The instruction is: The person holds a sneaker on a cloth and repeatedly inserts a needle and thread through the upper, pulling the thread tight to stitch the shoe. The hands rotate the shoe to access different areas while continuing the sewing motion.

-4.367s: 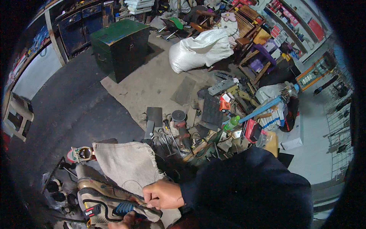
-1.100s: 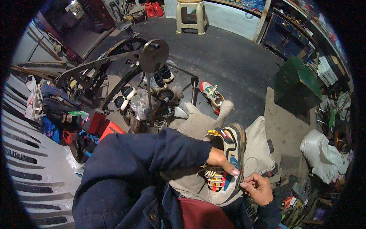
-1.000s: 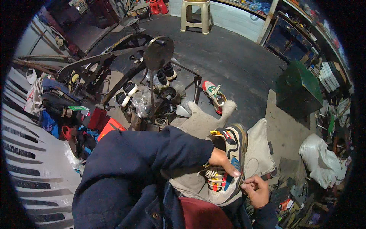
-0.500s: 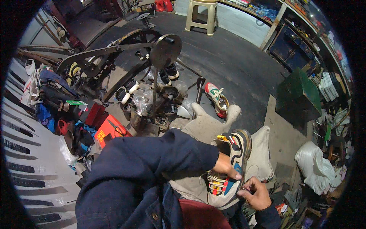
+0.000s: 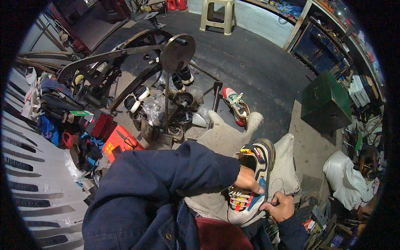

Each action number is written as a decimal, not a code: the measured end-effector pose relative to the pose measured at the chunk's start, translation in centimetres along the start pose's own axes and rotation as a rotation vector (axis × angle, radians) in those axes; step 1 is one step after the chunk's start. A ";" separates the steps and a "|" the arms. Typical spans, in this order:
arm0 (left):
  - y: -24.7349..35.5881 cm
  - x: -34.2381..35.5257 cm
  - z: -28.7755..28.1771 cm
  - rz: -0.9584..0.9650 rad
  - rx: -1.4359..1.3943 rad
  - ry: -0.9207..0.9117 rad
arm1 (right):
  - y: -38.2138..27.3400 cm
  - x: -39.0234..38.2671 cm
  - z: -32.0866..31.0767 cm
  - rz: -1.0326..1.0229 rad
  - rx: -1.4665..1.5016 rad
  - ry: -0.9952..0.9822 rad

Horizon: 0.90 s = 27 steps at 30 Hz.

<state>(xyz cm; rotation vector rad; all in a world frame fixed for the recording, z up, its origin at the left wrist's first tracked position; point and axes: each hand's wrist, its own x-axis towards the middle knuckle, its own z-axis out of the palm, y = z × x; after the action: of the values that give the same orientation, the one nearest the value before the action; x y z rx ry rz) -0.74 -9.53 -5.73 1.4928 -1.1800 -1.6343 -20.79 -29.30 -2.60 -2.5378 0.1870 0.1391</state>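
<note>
A sneaker (image 5: 243,211) in beige, black, blue and red lies tilted across my lap, toe toward me, on a pale cloth. My left hand (image 5: 248,181) is closed on it from the left, the thumb on the blue side panel and the other fingers hidden in the shoe's opening. Close to the sole's right edge, my right hand (image 5: 280,207) is pinched. A thin dark thread (image 5: 283,182) curves up from its fingertips; anything smaller in the pinch is hidden. Another sneaker (image 5: 236,104), red, white and green, rests on the floor ahead.
To the left stands a black iron machine with a round disc (image 5: 178,53), with shoes and plastic bags beneath it. Scissors (image 5: 126,139) lie on an orange-red box (image 5: 115,146). At right are a green box (image 5: 326,102), a white sack (image 5: 346,179) and scraps. A plastic stool (image 5: 217,16) stands far off.
My right hand has turned and shifted slightly up along the sole edge, and the thread's loop now shows above it. The left hand keeps its hold on the sneaker.
</note>
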 end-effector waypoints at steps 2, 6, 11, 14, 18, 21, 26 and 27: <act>0.2 -0.2 0.0 -0.018 0.027 0.022 | 0.5 -0.1 0.0 -0.019 -0.061 0.019; 0.4 -0.8 0.2 0.072 -0.051 0.067 | 3.0 -1.5 -0.2 0.129 -0.099 0.038; 0.4 -1.5 1.1 0.085 -0.065 0.248 | 4.9 -6.5 0.5 0.346 0.294 0.126; 0.2 -1.5 1.8 0.044 -0.183 0.398 | 3.0 -8.0 1.2 0.311 0.715 0.298; -0.6 -0.9 1.9 0.048 -0.190 0.518 | -1.1 -5.8 2.2 0.053 1.679 -0.022; -1.1 -0.2 1.7 0.024 -0.084 0.480 | -2.7 -5.0 2.9 0.194 1.566 -0.181; -0.8 0.2 2.1 0.088 0.017 0.565 | -0.6 -11.6 0.5 -0.026 1.869 0.320; -0.5 0.1 1.6 -0.088 -0.050 0.459 | 0.1 -11.7 0.5 -0.164 1.563 0.282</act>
<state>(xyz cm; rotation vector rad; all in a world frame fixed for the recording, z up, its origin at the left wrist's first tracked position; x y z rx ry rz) -2.27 -9.06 -6.32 1.7843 -0.8234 -1.2651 -32.39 -27.91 -1.43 -0.9875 0.1103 -0.3239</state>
